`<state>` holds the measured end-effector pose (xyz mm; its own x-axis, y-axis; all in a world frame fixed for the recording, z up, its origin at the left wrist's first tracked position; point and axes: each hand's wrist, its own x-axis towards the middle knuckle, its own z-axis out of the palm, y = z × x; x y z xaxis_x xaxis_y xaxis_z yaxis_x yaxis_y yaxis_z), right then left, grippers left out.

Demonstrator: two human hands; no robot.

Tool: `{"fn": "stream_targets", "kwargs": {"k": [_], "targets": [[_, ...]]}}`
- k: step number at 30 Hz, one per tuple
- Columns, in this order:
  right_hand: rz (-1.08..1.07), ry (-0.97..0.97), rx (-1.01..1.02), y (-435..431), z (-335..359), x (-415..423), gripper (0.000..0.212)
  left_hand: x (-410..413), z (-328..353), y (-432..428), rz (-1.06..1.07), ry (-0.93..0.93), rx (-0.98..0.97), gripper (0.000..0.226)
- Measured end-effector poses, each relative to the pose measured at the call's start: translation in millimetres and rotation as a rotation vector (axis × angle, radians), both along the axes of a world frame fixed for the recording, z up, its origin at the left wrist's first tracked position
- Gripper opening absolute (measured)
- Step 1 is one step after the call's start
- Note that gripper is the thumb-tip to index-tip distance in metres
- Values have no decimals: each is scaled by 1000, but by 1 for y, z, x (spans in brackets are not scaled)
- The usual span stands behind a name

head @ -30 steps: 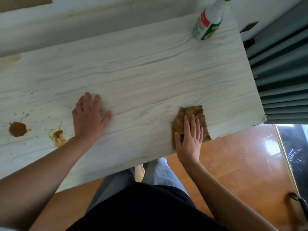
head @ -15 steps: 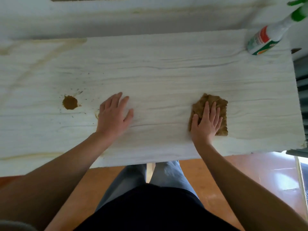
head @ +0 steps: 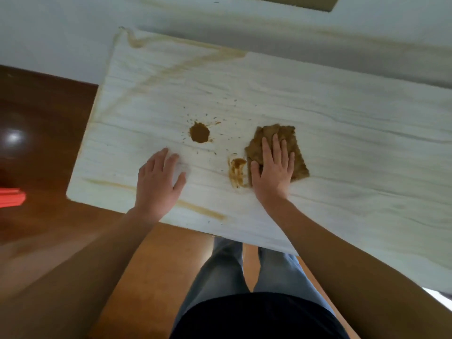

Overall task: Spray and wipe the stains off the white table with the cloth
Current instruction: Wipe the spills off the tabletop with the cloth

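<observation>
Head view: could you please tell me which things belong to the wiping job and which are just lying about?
Job: white table; cloth, pressed flat under the right hand; round brown stain; smeared stain beside the cloth; yellowish streak near the front edge; left hand, flat on the table.
Lying about: wooden floor; red object at the left edge.

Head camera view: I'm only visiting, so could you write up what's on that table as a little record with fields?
surface: white table with a grain pattern
right hand: flat on the brown cloth, fingers straight
left hand: flat on the bare tabletop, holding nothing
round stain: brown blob ringed by specks, beyond and between the hands
smeared stain: just left of the cloth, by the right thumb
tan streak: near the front edge
below: wooden floor
</observation>
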<state>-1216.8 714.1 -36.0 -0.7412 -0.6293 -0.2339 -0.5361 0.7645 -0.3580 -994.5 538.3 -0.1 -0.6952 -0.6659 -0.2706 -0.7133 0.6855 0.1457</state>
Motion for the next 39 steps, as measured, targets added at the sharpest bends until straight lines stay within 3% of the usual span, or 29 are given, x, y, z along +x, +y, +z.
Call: {"fn": "stream_targets", "kwargs": {"k": [5, 10, 15, 20, 23, 28, 31, 39], "targets": [[272, 21, 30, 7, -1, 52, 63, 18, -13, -10, -57, 17, -27, 57], [511, 52, 45, 36, 0, 13, 69, 24, -21, -13, -70, 98, -57, 56], [349, 53, 45, 5, 4, -37, 68, 34, -25, -39, 24, 102, -69, 55], [62, 53, 21, -105, 0, -70, 68, 48, -30, -54, 52, 93, -58, 60], [51, 55, 34, -161, -1, -58, 69, 49, -31, -53, 64, 97, -48, 64], [370, 59, 6, -172, 1, -13, 66, 48, -32, -51, 87, 115, -56, 63], [537, 56, -14, -148, 2, -33, 65, 48, -32, -50, 88, 126, -55, 63], [23, 93, 85, -104, 13, -163, 70, 49, -31, -54, 54, 140, -57, 66]]}}
